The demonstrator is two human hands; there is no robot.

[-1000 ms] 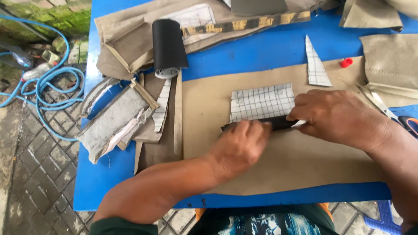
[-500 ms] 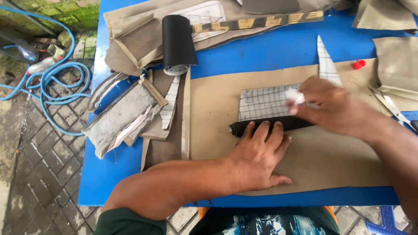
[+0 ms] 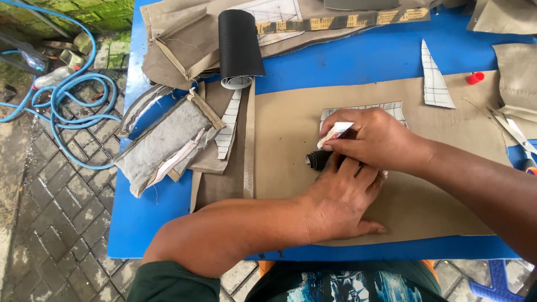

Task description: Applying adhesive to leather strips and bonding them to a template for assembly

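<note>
The left hand [image 3: 341, 198] lies flat, fingers spread wide, pinning a black rolled strip [image 3: 318, 159] on the tan sheet [image 3: 285, 128] of the blue desk [image 3: 358, 61]. The right hand [image 3: 377, 137] pinches what looks like a small glue tube [image 3: 334, 133], nozzle at the strip's end. Gluing seems in hand; next calls for a steady squeeze along the edge.

A large sheet [image 3: 291, 117] is lying across the table [image 3: 358, 61] toward its near edge. A gridded sheet [image 3: 394, 109] and a strip [image 3: 318, 160] are resting on it. A roll [image 3: 239, 47] is sitting behind its left corner; scissors [image 3: 517, 140] are lying at the right edge.
</note>
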